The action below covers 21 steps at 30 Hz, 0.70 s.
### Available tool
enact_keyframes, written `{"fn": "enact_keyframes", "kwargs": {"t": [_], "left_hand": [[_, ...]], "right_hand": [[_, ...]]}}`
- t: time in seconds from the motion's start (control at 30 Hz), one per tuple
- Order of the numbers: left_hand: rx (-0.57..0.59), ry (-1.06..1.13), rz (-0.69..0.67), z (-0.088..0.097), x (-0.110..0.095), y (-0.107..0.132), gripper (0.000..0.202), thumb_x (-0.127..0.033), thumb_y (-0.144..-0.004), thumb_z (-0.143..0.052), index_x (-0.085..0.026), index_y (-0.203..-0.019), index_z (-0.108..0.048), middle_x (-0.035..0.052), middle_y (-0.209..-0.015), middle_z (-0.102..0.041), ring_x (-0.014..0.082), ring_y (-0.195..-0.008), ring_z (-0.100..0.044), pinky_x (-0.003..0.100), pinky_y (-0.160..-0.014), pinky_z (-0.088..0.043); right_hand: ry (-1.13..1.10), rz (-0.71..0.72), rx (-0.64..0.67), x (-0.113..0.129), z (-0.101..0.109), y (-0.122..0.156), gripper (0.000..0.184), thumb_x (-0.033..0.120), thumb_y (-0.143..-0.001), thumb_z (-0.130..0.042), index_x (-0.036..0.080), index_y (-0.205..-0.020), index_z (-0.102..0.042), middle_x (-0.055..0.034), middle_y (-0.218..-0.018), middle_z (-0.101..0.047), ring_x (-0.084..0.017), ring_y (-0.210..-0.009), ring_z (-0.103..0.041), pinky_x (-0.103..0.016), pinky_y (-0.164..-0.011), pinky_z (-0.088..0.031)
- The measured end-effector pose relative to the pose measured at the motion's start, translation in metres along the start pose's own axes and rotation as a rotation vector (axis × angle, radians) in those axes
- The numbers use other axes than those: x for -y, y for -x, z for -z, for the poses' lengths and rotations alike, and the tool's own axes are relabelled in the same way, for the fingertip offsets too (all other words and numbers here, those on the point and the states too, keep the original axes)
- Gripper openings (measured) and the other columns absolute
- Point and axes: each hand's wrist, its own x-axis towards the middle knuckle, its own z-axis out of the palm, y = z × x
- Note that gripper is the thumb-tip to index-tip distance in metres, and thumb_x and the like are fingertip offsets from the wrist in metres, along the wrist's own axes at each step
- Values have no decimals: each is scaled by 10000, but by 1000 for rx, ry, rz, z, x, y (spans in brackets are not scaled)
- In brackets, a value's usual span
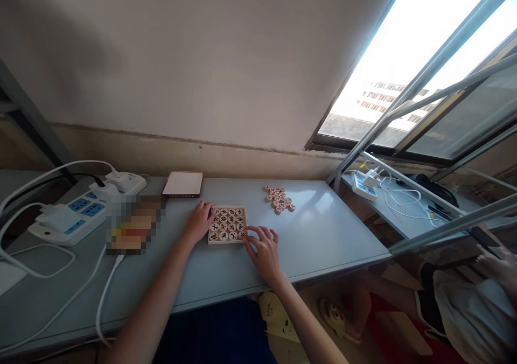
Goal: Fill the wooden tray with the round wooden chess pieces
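- The small wooden tray (227, 224) lies flat on the grey table (323, 235), near its front edge; it serves as the landmark here. It is filled with round wooden discs with dark characters, set in neat rows.
- The left hand (198, 221) rests against the tray's left side, fingers lying loose along the rim and pinching nothing, apparently to steady the tray.
- The right hand (264, 247) sits at the tray's front right corner, fingers spread, fingertips touching the edge by the nearest discs; it clamps on nothing that I can make out.
- The two hands stand apart, one on either side of the tray.
- Behind and to the right of the tray, well apart from it, lies a loose pile of discs (280, 198) with reddish marks.
- Behind the tray to the left lies a flat white box (182, 184) with a dark red edge.
- Far left of the tray sits a power strip (76, 214) with white cables.
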Motion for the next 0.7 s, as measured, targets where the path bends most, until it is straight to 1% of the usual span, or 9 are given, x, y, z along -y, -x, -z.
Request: {"fn": "enact_keyframes", "kwargs": {"t": [0.1, 0.2, 0.23, 0.3, 0.37, 0.43, 0.5, 0.6, 0.7], "left_hand": [[0, -2, -4, -1, 0, 0, 297, -291, -883, -348, -180, -1069, -551, 90, -1012, -517, 227, -981, -522, 359, -863, -427], [-5, -2, -9, -1, 0, 0, 295, -282, -881, -349, -178, -1069, -551, 93, -1021, -513, 228, -985, -519, 364, -872, -424], [-8, -4, -8, -1, 0, 0, 293, -283, -881, -352, -178, -1069, -551, 92, -1019, -514, 228, -982, -519, 365, -872, -424], [-10, -8, -5, -1, 0, 1, 293, -289, -883, -353, -178, -1071, -549, 89, -1008, -517, 226, -977, -520, 366, -874, -423], [-12, -9, -4, 0, -1, 1, 294, -290, -887, -349, -176, -1072, -546, 87, -1000, -518, 222, -973, -520, 365, -878, -420], [-10, -3, -5, 0, 0, 1, 294, -293, -889, -345, -178, -1074, -543, 87, -1002, -519, 219, -968, -522, 362, -872, -423], [-3, 5, -6, -1, 0, 0, 293, -301, -889, -345, -184, -1074, -541, 85, -1007, -520, 216, -962, -525, 357, -856, -431], [-3, 8, -5, -1, 1, 0, 286, -301, -885, -352, -192, -1066, -545, 81, -1006, -522, 218, -968, -527, 355, -847, -436], [-9, 4, -6, -1, 0, 0, 289, -292, -883, -352, -188, -1070, -547, 84, -1007, -519, 220, -975, -528, 360, -858, -433]], "right_hand": [[64, -120, -19, -25, 1, -11, 243, 272, -922, -412, 296, -1026, -631, -16, -1205, -569, -184, -1106, -476, -367, -955, -256], [199, -290, -43, -69, -8, -30, 357, 301, -903, -407, 256, -1241, -512, -70, -1354, -446, -231, -1235, -377, -418, -998, -254], [239, -341, -19, -84, -12, -37, 422, 327, -897, -403, 238, -1307, -447, -85, -1409, -379, -249, -1292, -306, -451, -1017, -237], [288, -408, 96, -110, -21, -47, 506, 362, -900, -367, 228, -1387, -334, -87, -1474, -266, -264, -1355, -193, -519, -1038, -194], [302, -416, 201, -124, -28, -53, 510, 338, -916, -308, 219, -1411, -285, -82, -1485, -242, -246, -1372, -165, -553, -1055, -136], [298, -376, 243, -128, -32, -52, 492, 272, -926, -253, 203, -1411, -287, -82, -1473, -271, -219, -1370, -192, -552, -1072, -78], [275, -325, 231, -123, -32, -47, 482, 219, -925, -226, 187, -1396, -323, -85, -1456, -309, -204, -1357, -237, -526, -1087, -56], [206, -253, 189, -109, -24, -36, 440, 206, -927, -243, 182, -1318, -444, -84, -1396, -416, -197, -1310, -336, -482, -1102, -70], [136, -185, 122, -91, -13, -26, 366, 231, -937, -290, 213, -1181, -562, -61, -1241, -577, -197, -1216, -448, -476, -1102, -52]]}}
